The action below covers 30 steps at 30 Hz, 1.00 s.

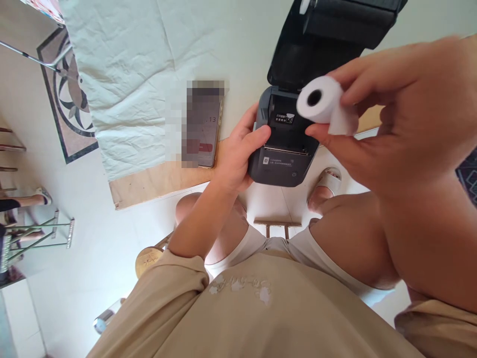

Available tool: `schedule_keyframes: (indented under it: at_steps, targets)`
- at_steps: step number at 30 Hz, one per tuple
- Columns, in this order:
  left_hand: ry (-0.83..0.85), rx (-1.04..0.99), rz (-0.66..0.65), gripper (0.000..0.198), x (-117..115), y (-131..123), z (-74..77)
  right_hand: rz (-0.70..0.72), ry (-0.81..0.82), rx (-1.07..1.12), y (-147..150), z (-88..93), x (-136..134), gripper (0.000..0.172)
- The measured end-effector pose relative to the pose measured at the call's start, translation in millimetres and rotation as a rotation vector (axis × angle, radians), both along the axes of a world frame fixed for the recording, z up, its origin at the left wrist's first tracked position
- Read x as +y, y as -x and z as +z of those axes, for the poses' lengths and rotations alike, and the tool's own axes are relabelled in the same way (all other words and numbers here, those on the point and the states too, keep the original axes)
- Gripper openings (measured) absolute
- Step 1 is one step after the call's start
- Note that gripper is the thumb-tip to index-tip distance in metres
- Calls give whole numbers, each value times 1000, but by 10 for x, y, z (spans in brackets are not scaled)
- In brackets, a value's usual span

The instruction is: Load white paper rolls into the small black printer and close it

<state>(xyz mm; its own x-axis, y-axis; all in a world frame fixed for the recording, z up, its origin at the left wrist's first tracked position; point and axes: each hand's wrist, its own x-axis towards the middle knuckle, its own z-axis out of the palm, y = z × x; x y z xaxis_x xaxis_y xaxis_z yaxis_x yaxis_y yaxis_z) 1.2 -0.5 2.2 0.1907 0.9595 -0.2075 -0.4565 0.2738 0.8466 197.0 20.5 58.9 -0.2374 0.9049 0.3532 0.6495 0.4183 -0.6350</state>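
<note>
My left hand [242, 149] grips the left side of a dark portable label printer [279, 166], thumb over the edge of its paper bay. The printer's black lid [301, 59] is swung up, so the bay with its small printed sticker lies exposed. Between the thumb and fingers of my right hand [387, 109] is a white paper roll [324, 99] with a black core, a loose end of paper hanging from it. The roll is held at the bay's upper right, over the printer; whether they touch, I cannot tell.
A phone [208, 127], partly pixelated, lies on the table's pale green cloth [126, 89], left of the printer. The table's bare wooden edge [149, 186] runs in front of me. A round wooden stool [148, 261] stands at lower left. Another person's foot [42, 195] shows at far left.
</note>
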Motion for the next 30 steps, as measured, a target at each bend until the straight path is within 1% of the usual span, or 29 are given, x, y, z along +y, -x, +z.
schedule_keyframes:
  at_steps: [2,4,6,9,12,14,16,17,21,23,25,26,27,28,30]
  targets:
    - [-9,23,0,54,-10,-4,8,57,-155,-31,47,11,-13,17]
    - [-29,51,12,57,-20,-8,8,98,-320,-99,47,-24,-9,15]
    - [-44,74,34,59,-29,-16,8,107,-400,-157,38,-92,-8,15]
    - [-33,42,34,54,-47,-35,32,114,-443,-130,66,-202,-27,20]
    - [-17,-33,46,39,-65,-49,73,94,-440,-47,132,-267,-50,22]
    - [-22,-69,49,28,-68,-45,82,72,-412,-32,156,-266,-57,19]
    - [-32,-99,15,25,-56,-27,60,77,-406,-55,151,-237,-67,16]
    - [-32,-107,-8,27,-46,-13,38,91,-429,-64,145,-217,-79,15]
    - [-40,-89,-28,37,-13,43,-46,270,-549,-25,152,-168,-176,12]
    - [-46,-67,-26,35,-21,58,-50,355,-534,-19,171,-163,-223,17]
    - [-58,-54,-13,33,-43,57,-29,403,-499,0,165,-155,-230,22]
    - [-64,-45,-9,36,-56,50,-14,383,-486,26,145,-147,-213,18]
    - [-67,-33,-8,41,-68,40,-1,325,-466,54,114,-137,-182,11]
    - [-64,-16,-7,48,-77,27,11,232,-451,86,77,-128,-140,7]
    - [-43,21,1,66,-89,-1,24,65,-430,106,0,-116,-45,15]
